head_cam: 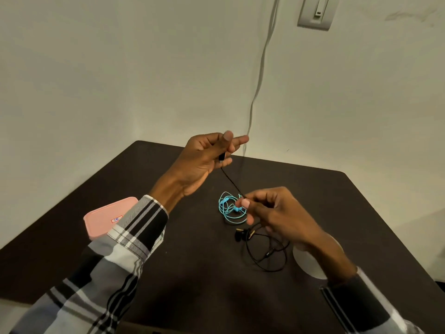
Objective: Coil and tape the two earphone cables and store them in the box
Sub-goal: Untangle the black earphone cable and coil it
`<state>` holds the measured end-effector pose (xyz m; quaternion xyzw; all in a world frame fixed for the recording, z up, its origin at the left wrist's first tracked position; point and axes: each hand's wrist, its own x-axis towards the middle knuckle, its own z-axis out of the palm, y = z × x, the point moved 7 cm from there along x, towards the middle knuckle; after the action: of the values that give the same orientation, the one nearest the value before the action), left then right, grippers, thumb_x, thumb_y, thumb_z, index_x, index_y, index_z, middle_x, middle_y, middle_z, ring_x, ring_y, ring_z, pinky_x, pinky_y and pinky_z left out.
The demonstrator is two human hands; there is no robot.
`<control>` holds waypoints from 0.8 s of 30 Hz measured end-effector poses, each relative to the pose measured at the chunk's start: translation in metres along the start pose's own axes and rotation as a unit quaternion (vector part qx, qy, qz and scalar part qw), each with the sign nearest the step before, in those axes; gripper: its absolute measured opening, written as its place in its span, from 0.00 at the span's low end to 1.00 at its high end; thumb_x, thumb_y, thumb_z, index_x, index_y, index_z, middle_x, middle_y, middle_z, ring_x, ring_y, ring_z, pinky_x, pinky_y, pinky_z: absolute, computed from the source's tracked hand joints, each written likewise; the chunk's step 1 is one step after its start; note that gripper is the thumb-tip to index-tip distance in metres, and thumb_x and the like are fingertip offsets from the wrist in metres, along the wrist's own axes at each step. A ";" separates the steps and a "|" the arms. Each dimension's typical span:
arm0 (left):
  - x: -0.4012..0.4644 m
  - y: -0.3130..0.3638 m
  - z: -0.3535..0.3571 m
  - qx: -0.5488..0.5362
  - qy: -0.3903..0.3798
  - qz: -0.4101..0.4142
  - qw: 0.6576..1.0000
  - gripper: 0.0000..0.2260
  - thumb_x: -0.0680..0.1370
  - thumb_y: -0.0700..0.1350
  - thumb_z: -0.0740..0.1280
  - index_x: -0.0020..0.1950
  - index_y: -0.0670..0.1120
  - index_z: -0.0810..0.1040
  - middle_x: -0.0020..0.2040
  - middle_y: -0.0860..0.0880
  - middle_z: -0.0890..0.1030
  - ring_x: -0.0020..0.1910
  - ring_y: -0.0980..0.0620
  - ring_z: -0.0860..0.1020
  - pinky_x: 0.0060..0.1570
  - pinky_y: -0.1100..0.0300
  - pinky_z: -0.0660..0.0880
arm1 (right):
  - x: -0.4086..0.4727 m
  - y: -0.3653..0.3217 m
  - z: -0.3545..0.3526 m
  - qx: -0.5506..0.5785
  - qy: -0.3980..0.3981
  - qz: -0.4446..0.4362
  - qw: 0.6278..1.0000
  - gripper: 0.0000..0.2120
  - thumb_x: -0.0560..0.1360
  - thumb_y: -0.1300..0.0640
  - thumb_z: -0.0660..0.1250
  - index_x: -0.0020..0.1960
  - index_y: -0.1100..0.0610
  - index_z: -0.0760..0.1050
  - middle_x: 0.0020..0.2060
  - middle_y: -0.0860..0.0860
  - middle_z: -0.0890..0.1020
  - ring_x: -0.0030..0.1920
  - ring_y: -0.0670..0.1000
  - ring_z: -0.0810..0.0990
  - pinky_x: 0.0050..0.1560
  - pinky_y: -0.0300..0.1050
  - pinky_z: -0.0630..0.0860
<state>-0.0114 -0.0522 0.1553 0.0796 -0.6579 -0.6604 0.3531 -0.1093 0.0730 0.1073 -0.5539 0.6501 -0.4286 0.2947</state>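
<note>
- Two hands hold the black earphone cable (232, 182) taut in the head view: our left hand (204, 160) pinches the plug end high, our right hand (269, 213) pinches it lower, nearer the loose rest on the table (192, 273).
- The span runs diagonally between the two.
- The blue earphone cable (227, 208) lies coiled, untaped.
- The pink box (106, 216) sits partly behind the left sleeve; a pale disc under the right wrist is unclear.

small red-and-blue sticker (116, 219) on pink box (103, 218), print too blurred to read

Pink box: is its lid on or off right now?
On. The pink box sits shut on the table, lid flat over it, nothing stored inside yet as far as shows.
</note>
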 end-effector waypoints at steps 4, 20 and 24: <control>0.001 -0.009 -0.007 0.101 -0.016 -0.028 0.994 0.13 0.76 0.52 0.65 0.41 0.41 0.76 0.60 0.48 0.83 0.64 0.57 0.77 0.61 0.51 0.74 | -0.011 -0.029 -0.029 -0.094 0.016 -0.019 0.995 0.09 0.79 0.54 0.66 0.50 0.56 0.84 0.28 0.51 0.81 0.23 0.39 0.72 0.27 0.26 0.66; -0.018 -0.032 0.024 0.098 -0.176 -0.101 0.974 0.10 0.79 0.39 0.64 0.53 0.35 0.81 0.59 0.41 0.82 0.63 0.47 0.78 0.56 0.44 0.79 | 0.029 -0.078 -0.080 -0.122 0.130 -0.130 0.975 0.08 0.77 0.54 0.70 0.47 0.58 0.85 0.30 0.51 0.83 0.27 0.40 0.74 0.30 0.28 0.67; -0.026 -0.022 0.035 -0.030 -0.208 -0.098 0.973 0.09 0.76 0.43 0.65 0.45 0.43 0.85 0.61 0.40 0.80 0.64 0.41 0.77 0.54 0.46 0.80 | 0.049 -0.058 -0.077 -0.068 0.121 -0.112 0.984 0.08 0.76 0.54 0.73 0.46 0.59 0.84 0.30 0.51 0.83 0.28 0.42 0.73 0.29 0.32 0.67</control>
<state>-0.0202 -0.0114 0.1297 -0.0061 -0.6856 -0.7135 0.1446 -0.1588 0.0420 0.1986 -0.5858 0.6428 -0.4775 0.1251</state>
